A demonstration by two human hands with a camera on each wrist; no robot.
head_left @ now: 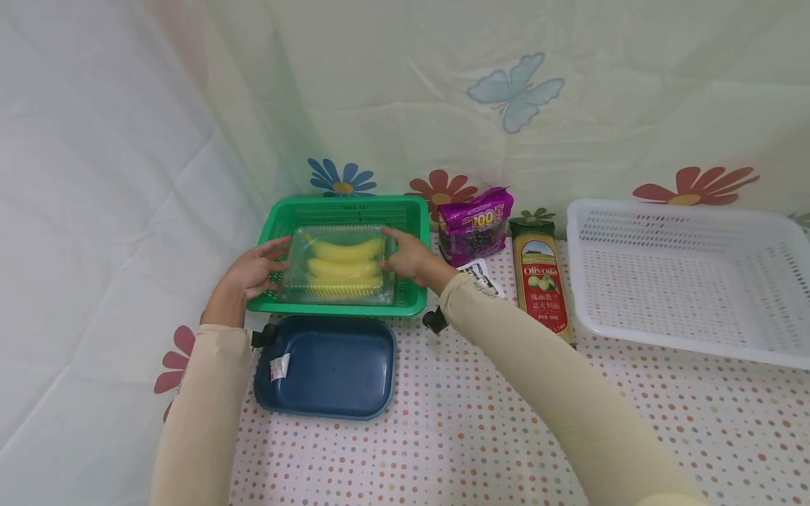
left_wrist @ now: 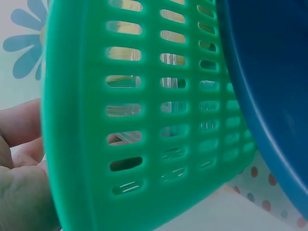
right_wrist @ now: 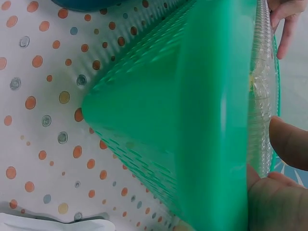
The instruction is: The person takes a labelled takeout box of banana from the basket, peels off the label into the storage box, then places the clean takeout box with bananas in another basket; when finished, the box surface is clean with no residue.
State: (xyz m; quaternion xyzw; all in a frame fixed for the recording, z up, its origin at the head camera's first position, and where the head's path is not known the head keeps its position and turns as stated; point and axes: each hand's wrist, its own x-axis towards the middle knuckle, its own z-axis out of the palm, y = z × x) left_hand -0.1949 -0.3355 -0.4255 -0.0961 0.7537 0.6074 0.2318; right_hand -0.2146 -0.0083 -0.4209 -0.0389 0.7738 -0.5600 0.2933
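Observation:
A clear plastic box (head_left: 344,287) with yellow bananas (head_left: 346,251) inside lies in the green basket (head_left: 414,299). My left hand (head_left: 245,273) is at the box's left side, over the basket's rim, fingers spread; whether they touch the box I cannot tell. At the box's right edge, my right hand (head_left: 414,260) holds on with thumb and fingers. The right wrist view shows the right thumb (right_wrist: 288,144) against the ribbed side of the clear box. Through the basket's slots in the left wrist view, parts of the box and something yellow show; the basket wall hides the rest.
A dark blue tray (head_left: 329,372) stands just in front of the basket. To the right are a purple snack bag (head_left: 476,225), a white printed card (head_left: 479,274), a red-and-yellow pasta pack (head_left: 541,281) and a white basket (head_left: 671,281). A hanging cloth (head_left: 380,126) borders the back.

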